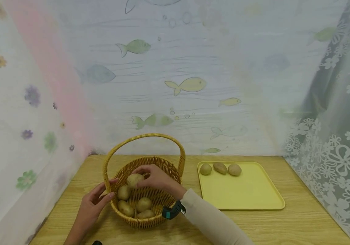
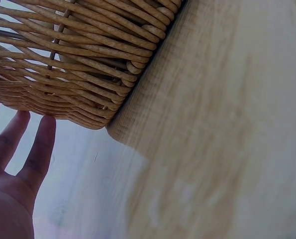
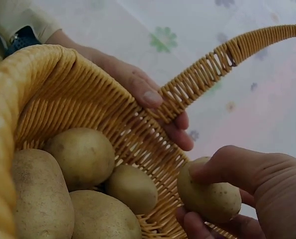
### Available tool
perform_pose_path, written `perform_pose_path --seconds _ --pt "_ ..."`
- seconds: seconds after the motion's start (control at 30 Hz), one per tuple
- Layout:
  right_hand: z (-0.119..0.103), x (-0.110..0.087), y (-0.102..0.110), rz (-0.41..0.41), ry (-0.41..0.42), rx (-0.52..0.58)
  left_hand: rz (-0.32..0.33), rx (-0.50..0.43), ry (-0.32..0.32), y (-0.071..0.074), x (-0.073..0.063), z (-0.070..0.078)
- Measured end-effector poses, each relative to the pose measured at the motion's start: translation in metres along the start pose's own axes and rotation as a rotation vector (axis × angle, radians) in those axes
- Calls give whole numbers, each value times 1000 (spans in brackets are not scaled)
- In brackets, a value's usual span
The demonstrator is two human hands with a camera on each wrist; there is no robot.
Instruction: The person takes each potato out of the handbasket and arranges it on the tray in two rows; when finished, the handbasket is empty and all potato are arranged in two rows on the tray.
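A wicker basket (image 1: 155,223) with a tall arched handle stands on the table at centre left. Several potatoes (image 1: 144,205) lie in its near and left part. Over the basket's inside, my right hand (image 1: 153,177) pinches another potato (image 3: 210,191) between thumb and fingers, beside the left wall. My left hand (image 1: 90,204) holds the basket's left rim where the handle joins it. In the right wrist view, the left thumb lies on one side of the handle's base and fingers show on the other. Fingertips (image 2: 47,124) touch the outer weave in the left wrist view.
To the right lies a yellow tray (image 1: 242,194) with three potatoes (image 1: 220,168) in a row along its far left edge. The wooden table (image 1: 306,217) is bordered by printed curtains (image 1: 190,143) at the back and sides. The basket's handle (image 1: 150,135) arches above the right hand.
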State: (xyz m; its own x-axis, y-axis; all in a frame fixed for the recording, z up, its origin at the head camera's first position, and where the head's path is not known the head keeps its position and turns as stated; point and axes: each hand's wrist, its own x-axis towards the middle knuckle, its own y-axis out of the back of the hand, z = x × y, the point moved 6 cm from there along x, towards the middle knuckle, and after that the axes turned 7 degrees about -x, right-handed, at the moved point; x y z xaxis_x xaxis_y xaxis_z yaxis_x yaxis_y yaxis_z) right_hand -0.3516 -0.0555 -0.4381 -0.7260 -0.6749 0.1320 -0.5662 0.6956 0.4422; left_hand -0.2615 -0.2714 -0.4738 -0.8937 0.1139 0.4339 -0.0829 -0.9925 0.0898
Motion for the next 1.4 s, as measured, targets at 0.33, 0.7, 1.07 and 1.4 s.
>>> perform_pose_path --seconds 0.33,0.7,1.07,1.4 --pt "-9 -10 6 94 41 -38 -7 -17 -8 -2 1 -1" --pt "-17 -27 10 104 53 -24 10 6 6 -2 -1 -3" --pt "-24 -40 25 121 87 -7 11 11 -2 -1 1 0" --pt "-28 -57 34 121 59 13 5 7 5 1 -2 -1"
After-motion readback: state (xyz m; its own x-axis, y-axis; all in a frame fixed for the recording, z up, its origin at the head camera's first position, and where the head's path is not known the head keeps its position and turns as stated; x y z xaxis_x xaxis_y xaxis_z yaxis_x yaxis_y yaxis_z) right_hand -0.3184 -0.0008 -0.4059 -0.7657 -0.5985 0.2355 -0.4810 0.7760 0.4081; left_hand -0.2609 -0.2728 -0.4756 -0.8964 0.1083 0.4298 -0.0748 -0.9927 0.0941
